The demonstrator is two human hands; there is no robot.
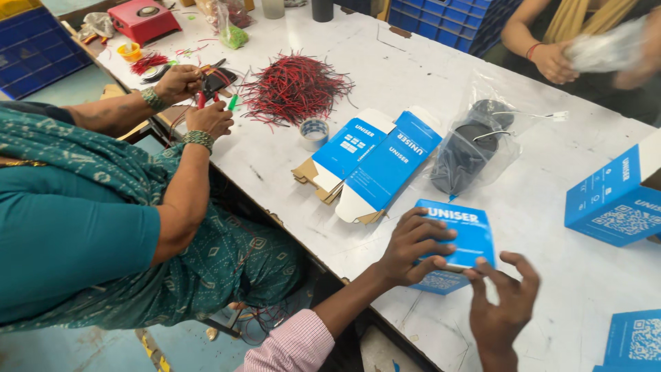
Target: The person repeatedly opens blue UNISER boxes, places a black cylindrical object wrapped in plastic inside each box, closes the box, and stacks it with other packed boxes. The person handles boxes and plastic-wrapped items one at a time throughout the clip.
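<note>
Small blue carton [454, 244] stood assembled at the near edge of the white tabletop [551, 207], its top face closed as far as I could see. Judged the box-forming step as largely done for this piece. Left to do, by the look of it: a stack of flat, unfolded blue cartons [375, 162] lay just behind it, and a clear bag of dark round parts [475, 148] sat beside that stack, unopened or not I could not tell. Another made-up blue carton [616, 200] stood well off to the right.

My left hand [413, 248] gripped the carton from its left side, fingers spread over the top face and thumb wrapped at the near corner. My right hand [502, 303] was loose and half open, fingers curled, fingertips just at the carton's near right corner; contact there could not be confirmed.

A co-worker to my left handled red and black wires [295, 86] with a small tool.
</note>
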